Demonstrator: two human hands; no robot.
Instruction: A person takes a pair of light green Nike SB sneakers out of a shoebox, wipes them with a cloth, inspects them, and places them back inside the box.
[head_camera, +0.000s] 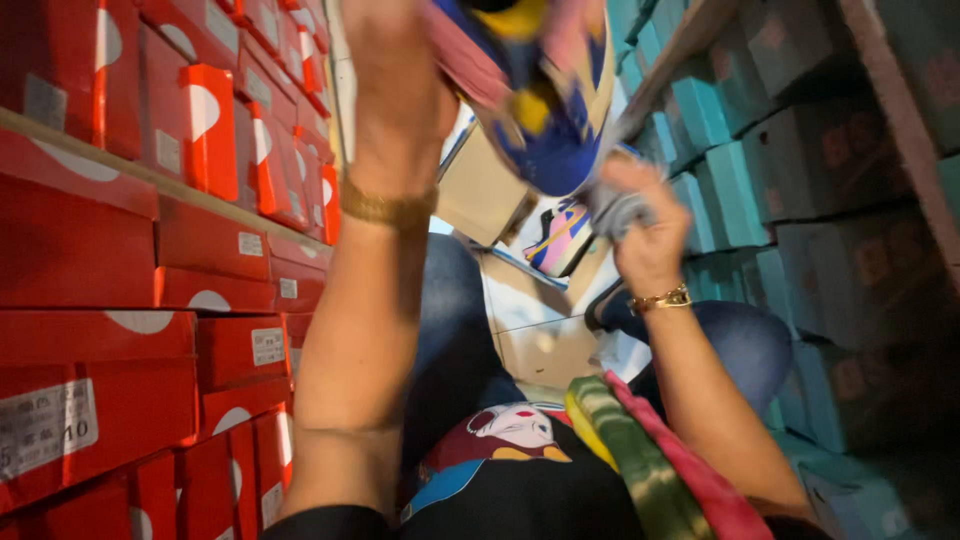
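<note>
Sneaker (545, 110), blue with yellow and pink, raised high near the top edge of the view between two shelf walls. Probably light, stiff in the sole, soft in the upper; best gripped around the body. Left hand (400, 90) closed on its upper part. Right hand (645, 225) clenched on a grey cloth (618, 208) pressed against the toe. Below, open cardboard box (520, 310) holding a second shoe (560, 238); red boxes (110, 330) left, teal boxes (790, 160) right.

- Shoe (545, 110): bright blue sneaker with yellow and pink patches; raised high near the top of the view, tilted, its lower blue part facing the camera; partly cut off by the upper edge
- Grey cloth (618, 208): small, crumpled wad; pressed against the shoe's lower right edge
</note>
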